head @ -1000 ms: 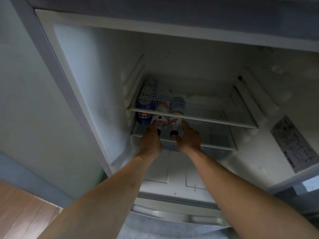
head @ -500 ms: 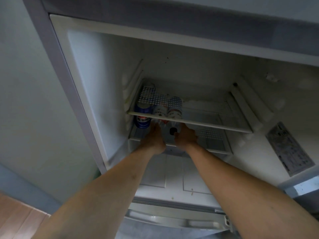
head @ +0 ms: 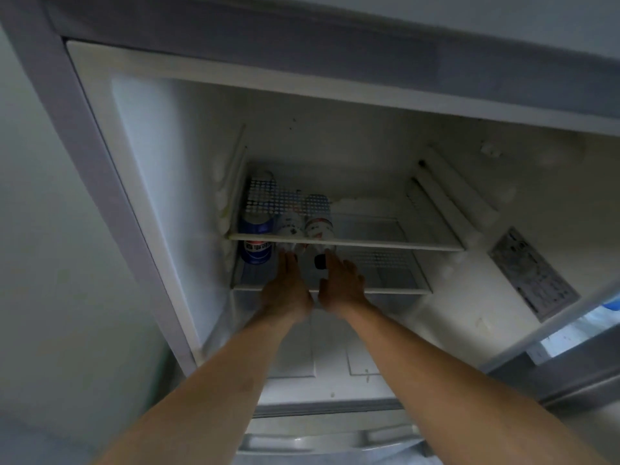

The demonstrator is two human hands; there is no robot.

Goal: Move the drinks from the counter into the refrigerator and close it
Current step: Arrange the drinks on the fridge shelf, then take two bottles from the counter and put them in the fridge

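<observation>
Now hands off the bottles.

lower shelf bare to the right, blue can and two bottles crowding its left

Two bare hands reach into an open white refrigerator among drinks on a lower shelf.

The left hand and right hand lie side by side, fingers stretched forward over the clear lower shelf. Between them stands a pale bottle with a black cap; whether either hand touches it is unclear. A second pale bottle stands just left of it, and a blue can with a white label sits by the left wall. All three show partly through the clear upper shelf.
</observation>
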